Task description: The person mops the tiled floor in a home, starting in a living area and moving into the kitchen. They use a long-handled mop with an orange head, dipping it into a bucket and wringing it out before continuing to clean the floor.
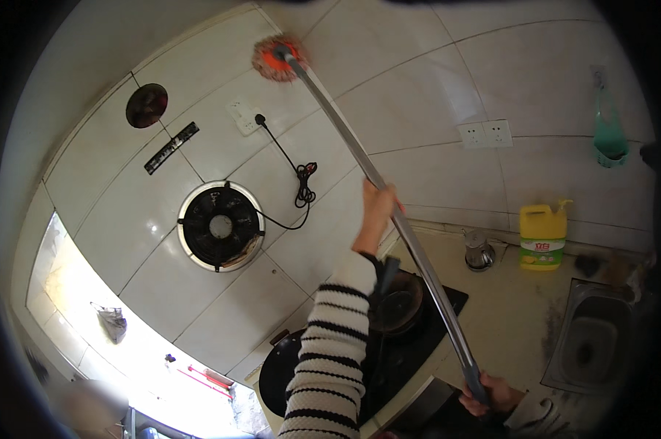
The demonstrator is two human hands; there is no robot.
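Note:
A long-handled mop with a grey metal pole (429,269) runs diagonally across the view. Its round head (278,57), with an orange plate and a shaggy pinkish-brown fringe, is up at the corner where two tiled walls meet; whether it presses on the tiles I cannot tell. My left hand (379,202) grips the pole around its middle, the arm in a black-and-white striped sleeve stretched upward. Low at the right, my right hand (489,394) is wrapped around the grey grip at the pole's bottom end.
An exhaust fan (220,226) sits in the left wall, its cord plugged into a socket (244,118). Below are a wok (280,373) and a pan (397,304) on a black cooktop (451,302). A yellow detergent jug (542,237), a moka pot (478,251) and a sink (585,340) are rightward.

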